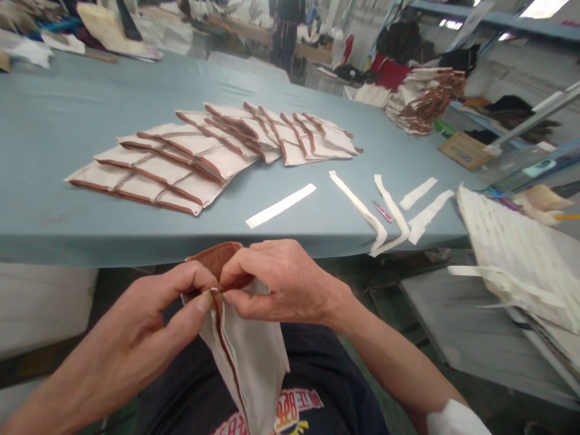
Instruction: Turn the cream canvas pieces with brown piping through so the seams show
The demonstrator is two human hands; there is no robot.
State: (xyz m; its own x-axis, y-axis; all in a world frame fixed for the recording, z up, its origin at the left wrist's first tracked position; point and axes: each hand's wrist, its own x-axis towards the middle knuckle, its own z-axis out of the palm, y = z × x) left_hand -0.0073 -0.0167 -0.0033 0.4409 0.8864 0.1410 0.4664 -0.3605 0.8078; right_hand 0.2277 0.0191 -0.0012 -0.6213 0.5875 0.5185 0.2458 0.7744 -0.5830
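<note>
A cream fabric piece with brown trim [258, 344] hangs in front of my body, just below the table's front edge. With thumb and fingers my left hand [167, 302] pinches its trimmed seam near the top. Close beside it, my right hand [281, 281] pinches the same seam, the fingertips of both hands nearly meeting. A brown flap [212, 257] of the piece stands up behind my fingers. The exact spot gripped is partly hidden by the fingertips.
Similar brown-edged cream pieces [181, 157] lie overlapping on the blue-green table [45, 211]. White strips [281, 205] and a small pink tool [383, 211] lie right of centre. A stack of pieces [426, 99], a cardboard box [464, 150] and a cream sheet bundle [521, 254] are at right.
</note>
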